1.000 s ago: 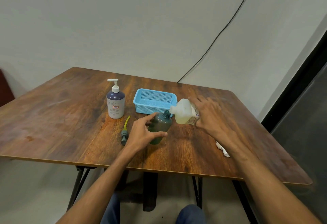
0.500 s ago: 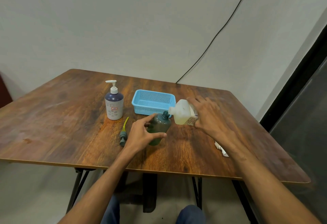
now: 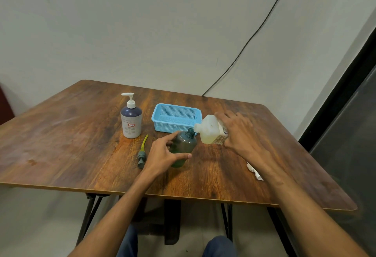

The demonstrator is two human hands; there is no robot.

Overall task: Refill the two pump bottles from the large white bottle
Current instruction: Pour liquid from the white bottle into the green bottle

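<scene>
With the left hand [image 3: 162,155] grip round the tilted green bottle [image 3: 183,147] and the right hand [image 3: 240,132] grip holding the large white bottle [image 3: 209,130] at its narrow neck, misaiming could spill liquid on the desk [image 3: 81,145].

Bare forearms reach toward twelve o'clock; left hand [image 3: 162,156] grips green bottle [image 3: 184,144], right hand [image 3: 241,134], at its two o'clock, holds white bottle [image 3: 209,132].

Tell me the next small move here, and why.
Probably tip the white bottle a little further. The right hand holds it sideways, its spout at the open neck of the green bottle, which the left hand grips tilted; that bottle's pump lies on the table.
</scene>
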